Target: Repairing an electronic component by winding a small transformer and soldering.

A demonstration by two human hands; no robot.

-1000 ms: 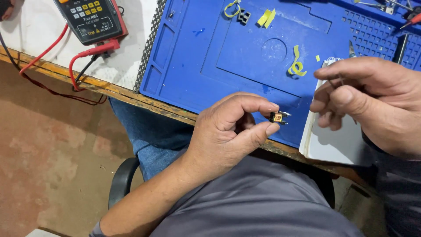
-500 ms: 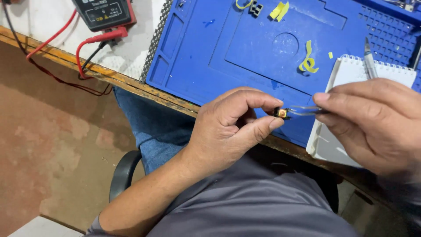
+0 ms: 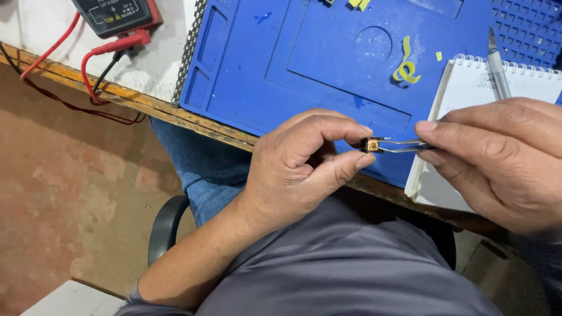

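The left hand (image 3: 293, 169) pinches a tiny dark component with a copper-coloured middle (image 3: 369, 145) between the tips of thumb and forefinger, so its grip is clenched on that part. The component sits right at the fingertips, poking out to the right of them, above the near edge of the counter (image 3: 134, 100) and over the person's lap.

The right hand (image 3: 497, 158) comes in from the right and holds thin metal tweezers (image 3: 404, 145), its grip closed around their handle. The tweezer tips reach left and touch the component, which lies between the two hands; whether the tips clamp it or only rest against it cannot be told.

Beyond the hands, a blue work mat (image 3: 316, 64) covers the counter. On it, far from the hands, lies a curled yellow strip (image 3: 405, 67). To the right a white spiral notepad (image 3: 468, 105) rests partly on the mat, just behind the right hand, with a slim metal blade tool (image 3: 496, 64) lying on it. At the far left a multimeter (image 3: 117, 14) stands with red and black leads (image 3: 108, 50) trailing over the counter edge.
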